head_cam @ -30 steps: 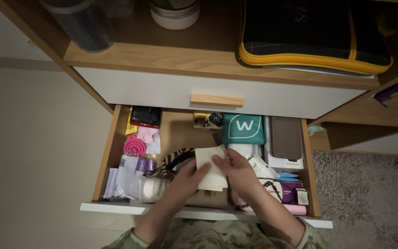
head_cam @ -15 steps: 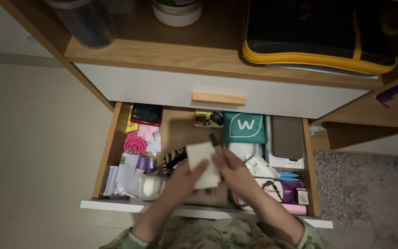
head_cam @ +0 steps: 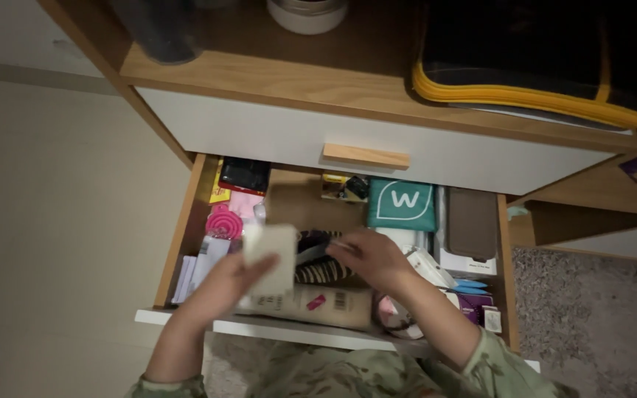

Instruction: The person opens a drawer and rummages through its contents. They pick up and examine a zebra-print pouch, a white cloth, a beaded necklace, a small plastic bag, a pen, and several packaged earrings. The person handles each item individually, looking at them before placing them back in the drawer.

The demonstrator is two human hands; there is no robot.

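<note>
Your left hand (head_cam: 223,284) is closed on a pale folded paper (head_cam: 270,258), thumb across its lower face, holding it up over the left half of the open drawer (head_cam: 186,236) — just beside the pink ribbed round thing (head_cam: 224,223) near the drawer's left side. Your right hand (head_cam: 369,258) hovers over the middle of the drawer with fingers curled narrow; something thin seems pinched at the fingertips, but you cannot tell from this view whether it really grips anything. Between your two hands lies a dark striped band (head_cam: 322,271), and under it, along the drawer's front edge, a long beige box (head_cam: 318,304). Toward the back of the drawer sits a teal pouch (head_cam: 401,204) with a white emblem, and just to its right a brown flat case (head_cam: 472,222) resting on a white box. In the back left corner there is a black and red packet (head_cam: 243,175). Near the front right corner you have a purple box (head_cam: 473,304) and a few small blue bits, partly hidden by your right forearm. Above the open drawer, a shut white drawer front carries a wooden handle (head_cam: 366,156), and on the shelf over it lies a black case with yellow trim (head_cam: 540,92) — beside a white round container (head_cam: 307,13) at the top edge.
</note>
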